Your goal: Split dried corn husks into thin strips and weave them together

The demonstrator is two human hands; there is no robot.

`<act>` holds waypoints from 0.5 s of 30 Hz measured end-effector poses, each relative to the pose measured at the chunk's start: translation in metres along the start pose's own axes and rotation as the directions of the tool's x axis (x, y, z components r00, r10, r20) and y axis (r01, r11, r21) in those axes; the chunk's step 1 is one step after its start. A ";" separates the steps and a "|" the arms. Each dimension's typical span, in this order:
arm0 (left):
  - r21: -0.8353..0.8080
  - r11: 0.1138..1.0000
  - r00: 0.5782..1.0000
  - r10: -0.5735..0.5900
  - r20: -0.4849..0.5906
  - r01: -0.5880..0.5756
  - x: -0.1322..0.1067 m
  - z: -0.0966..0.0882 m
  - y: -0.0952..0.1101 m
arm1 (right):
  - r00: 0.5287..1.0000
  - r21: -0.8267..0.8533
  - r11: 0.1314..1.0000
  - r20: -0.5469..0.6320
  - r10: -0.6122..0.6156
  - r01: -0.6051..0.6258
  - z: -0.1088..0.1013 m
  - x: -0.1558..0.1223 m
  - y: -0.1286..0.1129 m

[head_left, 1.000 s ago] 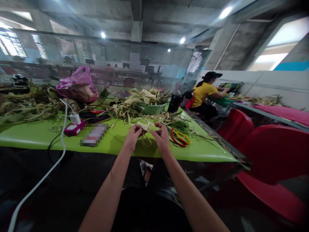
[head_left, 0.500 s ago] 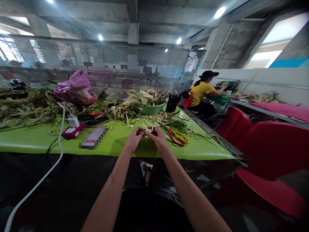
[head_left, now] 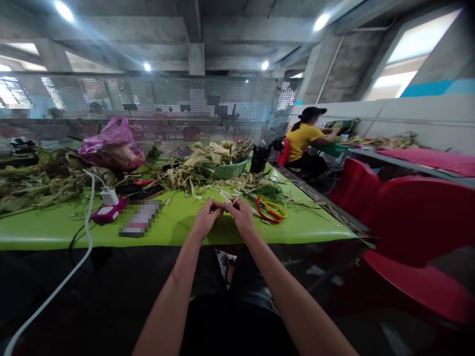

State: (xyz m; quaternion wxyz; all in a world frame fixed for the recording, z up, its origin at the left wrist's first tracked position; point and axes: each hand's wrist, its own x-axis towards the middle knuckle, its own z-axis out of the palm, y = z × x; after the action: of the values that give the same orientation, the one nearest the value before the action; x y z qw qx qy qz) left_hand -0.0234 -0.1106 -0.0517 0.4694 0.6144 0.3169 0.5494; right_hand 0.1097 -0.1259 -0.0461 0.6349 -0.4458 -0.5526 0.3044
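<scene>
My left hand (head_left: 206, 218) and my right hand (head_left: 242, 215) meet over the near edge of the green table (head_left: 48, 228). Both pinch a small bundle of pale corn-husk strips (head_left: 226, 198) between their fingertips, the strip ends poking up above the fingers. Red and yellow scissors (head_left: 271, 211) lie on the table just right of my right hand. A green basket (head_left: 225, 170) heaped with husks stands farther back.
Dried husks (head_left: 37, 178) cover the table's left and back. A pink plastic bag (head_left: 111, 146), a white charger with cable (head_left: 89, 207), a pink device (head_left: 106, 213) and phones lie at left. Red chairs (head_left: 415, 222) stand at right. A person in a yellow shirt (head_left: 306, 141) works at another table.
My hands have drawn closer together, fingertips now touching around the husk strips. The view has shifted slightly, so the table sits a little lower and left.
</scene>
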 end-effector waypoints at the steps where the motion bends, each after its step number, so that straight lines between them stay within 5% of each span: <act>1: 0.020 1.000 1.000 0.003 0.001 -0.003 0.000 0.000 -0.001 | 1.000 0.004 1.000 -0.004 -0.002 0.002 0.000 0.000 0.000; 15: -0.009 1.000 0.999 -0.023 0.036 0.023 -0.004 0.000 0.005 | 0.999 -0.001 0.999 0.030 -0.032 0.033 -0.004 0.001 0.003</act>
State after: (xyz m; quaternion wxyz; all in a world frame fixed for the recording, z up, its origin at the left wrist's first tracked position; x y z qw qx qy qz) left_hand -0.0252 -0.1161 -0.0485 0.4841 0.6184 0.3129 0.5341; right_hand 0.1140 -0.1248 -0.0482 0.6309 -0.4327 -0.5697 0.3003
